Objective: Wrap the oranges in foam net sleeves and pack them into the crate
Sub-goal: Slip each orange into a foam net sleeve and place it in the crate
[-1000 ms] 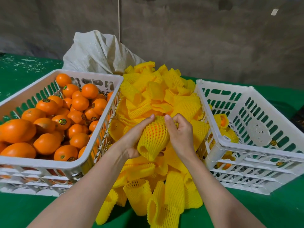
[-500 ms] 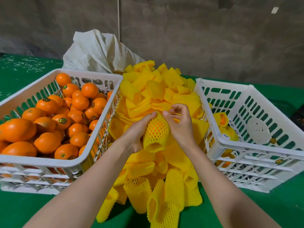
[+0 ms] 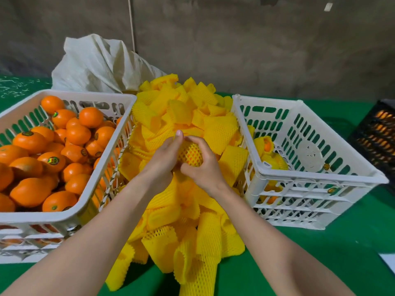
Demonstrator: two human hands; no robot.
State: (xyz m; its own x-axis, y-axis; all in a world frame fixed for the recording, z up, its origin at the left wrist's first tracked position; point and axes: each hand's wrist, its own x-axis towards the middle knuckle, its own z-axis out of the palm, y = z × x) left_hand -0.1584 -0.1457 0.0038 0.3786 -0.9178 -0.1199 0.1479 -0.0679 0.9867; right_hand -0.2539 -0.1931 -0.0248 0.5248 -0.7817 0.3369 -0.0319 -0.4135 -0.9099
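Observation:
Between my hands, above the heap of yellow foam net sleeves (image 3: 183, 116), is an orange in a yellow net sleeve (image 3: 190, 154). My left hand (image 3: 162, 159) grips it from the left, fingertips up at its top. My right hand (image 3: 203, 165) curls round it from the right and below. The white crate on the left (image 3: 70, 214) is full of bare oranges (image 3: 78, 134). In the white crate on the right (image 3: 316, 180) lie a few sleeved oranges (image 3: 265, 144) at its left side.
A crumpled white sack (image 3: 100, 63) lies behind the sleeve heap. A black crate (image 3: 378, 129) with oranges stands at the far right edge. Everything sits on a green table cover (image 3: 333, 248). A white sheet corner (image 3: 388, 261) shows at the lower right.
The sleeve has been drawn further over the orange and now hugs it tightly; its loose open end no longer hangs below. Both hands closed in around the fruit and rose slightly.

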